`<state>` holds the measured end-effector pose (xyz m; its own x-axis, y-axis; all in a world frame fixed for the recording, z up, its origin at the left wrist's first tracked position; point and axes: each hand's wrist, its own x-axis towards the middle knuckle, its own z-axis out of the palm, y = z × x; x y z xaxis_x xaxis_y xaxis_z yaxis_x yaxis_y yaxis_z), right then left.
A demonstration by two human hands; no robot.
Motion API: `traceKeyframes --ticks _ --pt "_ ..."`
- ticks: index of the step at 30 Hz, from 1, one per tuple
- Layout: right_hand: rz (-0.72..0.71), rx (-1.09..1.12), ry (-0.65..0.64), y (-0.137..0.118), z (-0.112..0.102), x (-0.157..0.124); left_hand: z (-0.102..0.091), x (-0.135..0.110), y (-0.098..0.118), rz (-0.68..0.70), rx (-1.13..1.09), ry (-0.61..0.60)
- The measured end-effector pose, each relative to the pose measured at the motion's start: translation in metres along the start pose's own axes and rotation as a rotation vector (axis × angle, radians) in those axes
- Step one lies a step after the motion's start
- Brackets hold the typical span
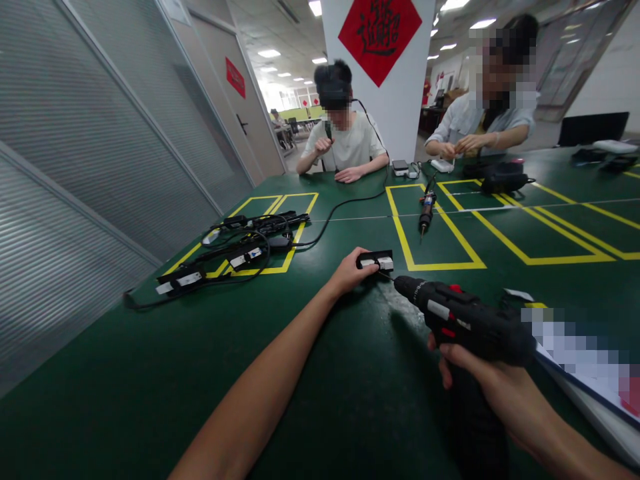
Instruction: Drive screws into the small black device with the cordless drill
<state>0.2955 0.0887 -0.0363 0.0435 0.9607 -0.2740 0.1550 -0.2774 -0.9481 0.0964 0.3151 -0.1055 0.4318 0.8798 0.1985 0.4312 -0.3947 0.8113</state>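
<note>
Left hand (356, 268) clamped on the block (384, 259), right hand (474, 368) gripping the drill (470, 317) at the block's four o'clock: best hold the bit (387, 276) straight.

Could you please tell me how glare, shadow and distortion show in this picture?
In the head view, ceiling lights burn white and a pale sheen lies on the table near the drill; a soft shadow falls left of its grip. Also in the head view, the partition leans, likely wide-lens distortion, and square blocks mask part of the papers.

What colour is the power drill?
The drill is mostly black, with touches of red, as the head view shows.
</note>
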Motion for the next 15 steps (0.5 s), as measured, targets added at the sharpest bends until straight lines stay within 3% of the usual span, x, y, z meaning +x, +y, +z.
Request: traceKeyframes --ticks 15 --pt "-0.036 -0.039 -0.014 0.0048 -0.002 -0.0001 0.0007 0.0008 -0.0032 0.012 0.015 0.002"
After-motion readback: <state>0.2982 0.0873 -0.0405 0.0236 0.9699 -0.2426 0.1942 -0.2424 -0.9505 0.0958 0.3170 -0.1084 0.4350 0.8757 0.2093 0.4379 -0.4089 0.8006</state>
